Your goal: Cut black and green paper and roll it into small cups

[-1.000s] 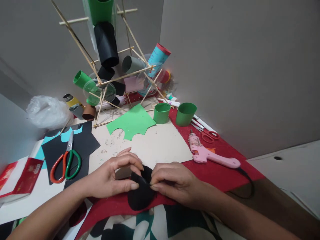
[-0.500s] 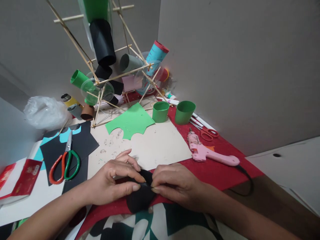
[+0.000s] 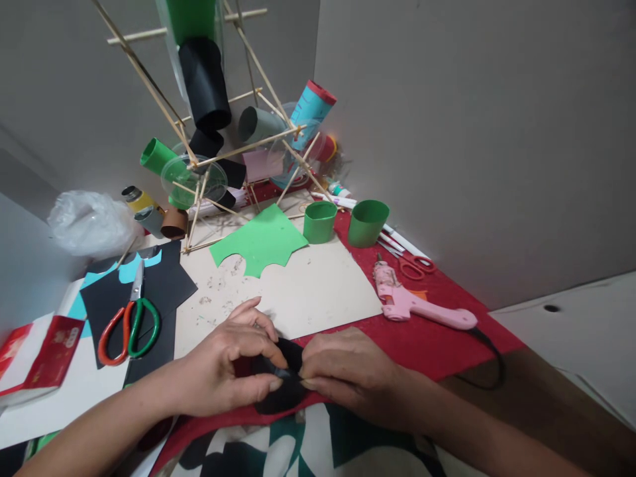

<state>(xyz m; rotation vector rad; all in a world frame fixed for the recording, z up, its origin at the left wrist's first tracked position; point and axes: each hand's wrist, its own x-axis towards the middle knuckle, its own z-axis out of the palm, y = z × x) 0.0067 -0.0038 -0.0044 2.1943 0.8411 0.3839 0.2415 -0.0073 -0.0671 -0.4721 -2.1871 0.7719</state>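
Note:
Close to my body at the table's near edge, a piece of black paper (image 3: 278, 396) is bent into a curved, ring-like shape. My left hand (image 3: 238, 364) pinches its upper edge between thumb and forefinger, the other fingers raised behind it. Facing it, my right hand (image 3: 342, 371) grips the right side of the same paper with thumb and bent fingers. Part of the paper is hidden by my fingers. Beyond my hands lies a green sheet (image 3: 263, 242) with scalloped cutouts, beside two green paper tubes, a smaller one (image 3: 318, 225) and a larger one (image 3: 368, 225).
A pink glue gun (image 3: 422, 308) with a black cord lies to the right, near red-handled scissors (image 3: 412, 262). Red-and-green-handled scissors (image 3: 133, 318) rest on black sheets (image 3: 169, 291) at left. A stick frame (image 3: 248, 142) carrying paper tubes stands at the back.
The black paper has tilted in my fingers, its lower part drawn up slightly, and my left thumb has shifted a little lower. Everything else stays put.

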